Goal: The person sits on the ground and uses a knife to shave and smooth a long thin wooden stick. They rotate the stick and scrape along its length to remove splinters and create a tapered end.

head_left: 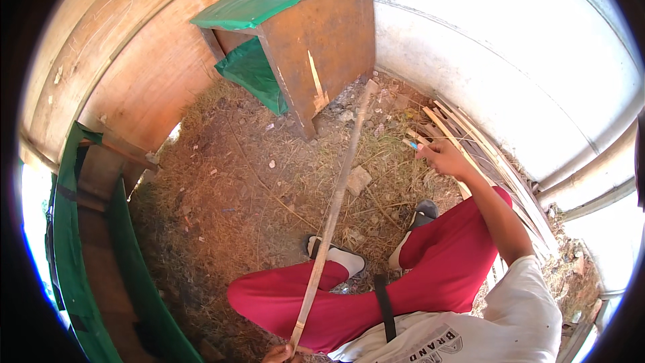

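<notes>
A long, thin wooden strip slants from the lower edge up toward the desk, crossing over my left thigh. My left hand is closed round its near end at the bottom of the view, where the picture cuts part of the hand off. Out to the right, my right hand pinches a small, slim thing with a blue part; its kind is too small to make out. This hand is apart from the strip and hovers by a pile of wooden slats along the white wall.
A brown wooden desk with a green cover stands at the back. Green-edged wooden furniture lines the left side. Dry grass and a stone cover the ground around my sandalled feet. Plywood and white sheeting form the walls.
</notes>
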`<state>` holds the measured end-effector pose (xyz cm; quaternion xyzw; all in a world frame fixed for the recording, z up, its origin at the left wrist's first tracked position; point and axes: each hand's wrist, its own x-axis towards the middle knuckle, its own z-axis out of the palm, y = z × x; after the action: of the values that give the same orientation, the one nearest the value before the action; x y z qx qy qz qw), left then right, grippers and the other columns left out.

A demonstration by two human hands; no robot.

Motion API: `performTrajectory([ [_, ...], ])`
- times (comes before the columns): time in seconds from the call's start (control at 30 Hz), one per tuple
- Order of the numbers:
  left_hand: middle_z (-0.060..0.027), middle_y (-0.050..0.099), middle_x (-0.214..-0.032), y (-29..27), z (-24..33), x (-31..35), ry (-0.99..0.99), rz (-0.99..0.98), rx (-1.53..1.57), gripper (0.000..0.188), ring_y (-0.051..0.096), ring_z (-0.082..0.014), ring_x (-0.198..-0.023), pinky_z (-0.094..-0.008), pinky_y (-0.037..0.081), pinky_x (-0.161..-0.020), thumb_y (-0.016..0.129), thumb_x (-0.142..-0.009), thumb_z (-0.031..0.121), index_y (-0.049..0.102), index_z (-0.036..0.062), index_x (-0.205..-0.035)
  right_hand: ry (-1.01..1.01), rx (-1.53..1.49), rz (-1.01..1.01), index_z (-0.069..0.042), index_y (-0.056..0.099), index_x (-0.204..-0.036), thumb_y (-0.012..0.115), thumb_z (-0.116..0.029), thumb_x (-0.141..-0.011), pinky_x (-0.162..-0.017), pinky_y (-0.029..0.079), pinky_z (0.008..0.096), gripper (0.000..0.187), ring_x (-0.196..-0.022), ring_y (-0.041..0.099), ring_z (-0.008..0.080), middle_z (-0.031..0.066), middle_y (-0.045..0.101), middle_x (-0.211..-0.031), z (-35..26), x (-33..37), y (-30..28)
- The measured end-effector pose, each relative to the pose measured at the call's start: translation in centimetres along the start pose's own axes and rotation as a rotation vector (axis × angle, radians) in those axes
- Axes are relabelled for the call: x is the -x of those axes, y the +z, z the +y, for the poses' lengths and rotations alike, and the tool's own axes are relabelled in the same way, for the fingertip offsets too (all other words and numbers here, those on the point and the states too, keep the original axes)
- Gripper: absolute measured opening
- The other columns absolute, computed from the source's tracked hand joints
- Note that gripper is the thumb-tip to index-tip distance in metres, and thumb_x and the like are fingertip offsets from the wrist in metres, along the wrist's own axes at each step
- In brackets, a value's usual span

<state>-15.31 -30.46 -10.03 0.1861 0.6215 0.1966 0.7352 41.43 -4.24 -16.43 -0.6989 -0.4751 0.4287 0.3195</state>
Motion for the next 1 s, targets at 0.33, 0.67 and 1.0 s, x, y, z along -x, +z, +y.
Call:
performTrajectory([
  [0.33,0.003,0.064,-0.082,4.0,3.5,-1.9,0.31,0.111,-0.594,0.038,0.057,-0.0085,-0.074,-0.0256,0.045,-0.061,0.059,-0.101,0.037,0.071,0.0045,-0.116,0.015,-0.424,-0.085,-0.001,0.071,-0.111,0.05,-0.046,-0.104,-0.043,0.028,0.0234,0.049,-0.045,0.034,0.0041,-0.0048,0.044,-0.059,-3.0,5.6,7.3],
  [0.67,0.0024,0.038,-0.059,8.8,6.2,-8.0,0.243,-0.389,-0.169,0.045,0.03,-0.004,-0.047,-0.022,0.026,-0.041,0.038,-0.11,0.028,0.057,-0.0091,-0.126,-0.096,-0.64,-0.036,0.004,0.066,-0.115,0.06,-0.041,-0.1,-0.051,0.035,0.0239,0.048,-0.057,0.044,0.0037,0.0047,0.069,-0.086,-4.9,6.8,12.8],
  [1.0,0.0004,0.037,-0.055,9.1,5.9,-9.8,0.202,-0.522,-0.116,0.048,0.03,-0.0056,-0.043,-0.0236,0.026,-0.039,0.038,-0.109,0.03,0.057,-0.0109,-0.124,-0.03,-0.903,-0.084,0.003,0.062,-0.115,0.07,-0.02,-0.095,-0.042,0.028,0.024,0.032,-0.046,0.039,0.0028,0.001,0.06,-0.072,-6.5,6.1,12.5],
])
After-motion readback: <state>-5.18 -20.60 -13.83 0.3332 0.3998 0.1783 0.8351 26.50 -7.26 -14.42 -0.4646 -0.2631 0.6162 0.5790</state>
